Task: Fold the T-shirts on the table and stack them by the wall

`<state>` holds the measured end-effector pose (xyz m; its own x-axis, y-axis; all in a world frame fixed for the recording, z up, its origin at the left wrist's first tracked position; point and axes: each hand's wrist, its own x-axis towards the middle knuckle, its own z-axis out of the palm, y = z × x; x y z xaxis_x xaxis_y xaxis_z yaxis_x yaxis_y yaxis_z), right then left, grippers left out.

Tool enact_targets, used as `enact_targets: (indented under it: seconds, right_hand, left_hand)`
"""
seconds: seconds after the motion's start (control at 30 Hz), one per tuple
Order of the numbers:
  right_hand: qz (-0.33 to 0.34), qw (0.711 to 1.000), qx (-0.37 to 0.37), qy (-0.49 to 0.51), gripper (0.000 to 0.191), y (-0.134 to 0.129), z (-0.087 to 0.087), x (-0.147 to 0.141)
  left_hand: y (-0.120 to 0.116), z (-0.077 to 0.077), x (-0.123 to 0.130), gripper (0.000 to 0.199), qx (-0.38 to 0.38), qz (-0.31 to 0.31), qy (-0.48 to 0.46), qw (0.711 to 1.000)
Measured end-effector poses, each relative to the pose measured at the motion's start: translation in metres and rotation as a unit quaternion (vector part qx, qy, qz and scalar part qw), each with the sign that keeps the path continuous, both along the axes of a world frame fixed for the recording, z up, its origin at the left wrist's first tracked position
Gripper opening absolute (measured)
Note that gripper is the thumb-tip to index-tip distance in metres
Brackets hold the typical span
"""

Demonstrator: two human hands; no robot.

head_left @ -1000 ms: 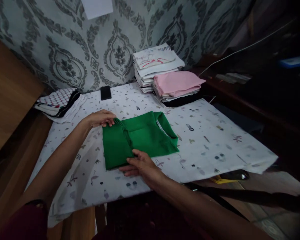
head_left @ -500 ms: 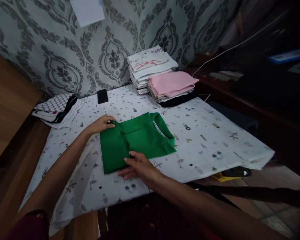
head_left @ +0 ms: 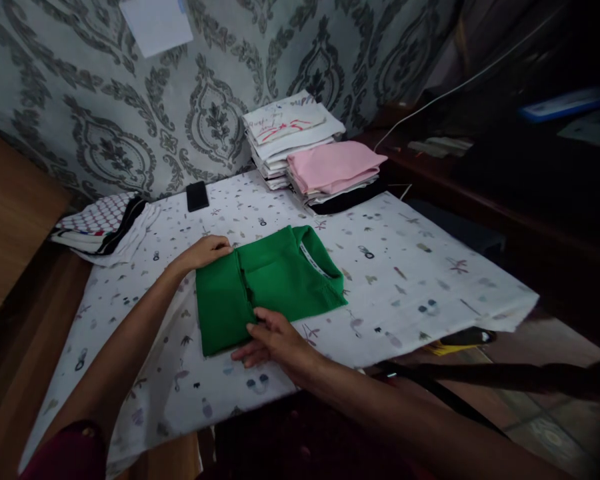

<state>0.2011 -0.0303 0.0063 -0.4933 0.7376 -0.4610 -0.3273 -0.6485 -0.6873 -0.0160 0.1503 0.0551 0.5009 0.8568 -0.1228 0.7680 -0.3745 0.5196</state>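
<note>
A green shirt (head_left: pixel 295 273) lies folded on the cloth-covered table (head_left: pixel 400 320), its collar with a white neck label pointing right. Its left part is folded over, and the fold's edge runs across the middle. My left hand (head_left: pixel 207 253) holds the far end of that folded part, fingers closed together and tips partly hidden at the fabric. At the near end, my right hand (head_left: pixel 280 343) has thumb and index finger on the fold's corner. The other fingers of that hand stretch along the shirt's near edge.
Behind the shirt stand a stack of white folded clothes (head_left: pixel 295 133) and a stack with a pink garment (head_left: pixel 335 167) on top. A black phone (head_left: pixel 197 196) lies near the wall. Checkered cloth (head_left: pixel 103 220) sits at the left corner beside a wooden panel (head_left: pixel 15 220).
The folded edge of the green shirt, bunched up between both hands before, now lies flatter and straighter. The hands stay at its two ends. The whole view has shifted slightly.
</note>
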Motion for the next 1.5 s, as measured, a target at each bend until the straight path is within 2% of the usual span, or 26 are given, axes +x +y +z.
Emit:
enact_targets:
  seconds: [0.17, 0.3, 0.43, 0.6, 0.7, 0.8, 0.87, 0.97, 1.1, 1.2, 1.3, 1.37, 1.43, 1.5]
  right_hand:
    - [0.007, 1.000, -0.026, -0.015, 0.066, 0.002, 0.012, 0.001]
    - [0.026, 0.999, -0.034, -0.017, 0.065, 0.004, 0.024, 0.002]
    - [0.056, 0.998, -0.013, -0.040, 0.063, 0.008, 0.029, 0.008]
    - [0.071, 0.996, 0.010, -0.050, 0.055, 0.010, 0.030, 0.015]
    - [0.056, 0.997, 0.014, -0.049, 0.045, 0.011, 0.030, 0.020]
    - [0.044, 0.997, 0.017, -0.053, 0.039, 0.012, 0.029, 0.025]
    - [0.042, 0.997, 0.028, -0.058, 0.038, 0.013, 0.028, 0.030]
    - [0.038, 0.994, 0.069, -0.074, 0.039, 0.017, 0.027, 0.035]
    - [0.032, 0.980, 0.165, -0.104, 0.039, 0.024, 0.028, 0.038]
    - [0.035, 0.959, 0.247, -0.134, 0.035, 0.027, 0.030, 0.036]
    - [0.048, 0.929, 0.321, -0.179, 0.029, 0.032, 0.035, 0.035]
    - [0.062, 0.896, 0.377, -0.227, 0.025, 0.042, 0.040, 0.032]
    - [0.073, 0.835, 0.456, -0.300, 0.021, 0.060, 0.047, 0.026]
    - [0.090, 0.748, 0.537, -0.380, 0.019, 0.084, 0.052, 0.015]
  left_hand:
    - [-0.018, -0.008, 0.005, 0.027, 0.098, 0.055, 0.044, 0.993]
    - [-0.032, -0.014, 0.012, 0.021, 0.185, 0.105, 0.114, 0.970]
    - [-0.035, -0.018, 0.017, 0.020, 0.194, 0.133, 0.136, 0.962]
    - [-0.044, -0.011, 0.022, 0.017, 0.218, 0.140, 0.085, 0.962]
    - [-0.069, 0.000, 0.026, 0.018, 0.249, 0.134, 0.039, 0.958]
    - [-0.108, 0.006, 0.034, 0.021, 0.243, 0.114, 0.016, 0.963]
    - [-0.135, 0.000, 0.040, 0.026, 0.238, 0.105, 0.019, 0.965]
    - [-0.164, -0.023, 0.048, 0.040, 0.230, 0.093, 0.056, 0.967]
    - [-0.178, -0.048, 0.054, 0.054, 0.215, 0.087, 0.110, 0.967]
    - [-0.178, -0.050, 0.055, 0.057, 0.214, 0.083, 0.114, 0.967]
    - [-0.178, -0.041, 0.048, 0.056, 0.223, 0.090, 0.100, 0.966]
    - [-0.175, -0.033, 0.040, 0.054, 0.229, 0.106, 0.084, 0.964]
    - [-0.170, -0.027, 0.030, 0.053, 0.232, 0.130, 0.071, 0.961]
    - [-0.162, -0.024, 0.023, 0.055, 0.228, 0.153, 0.071, 0.959]
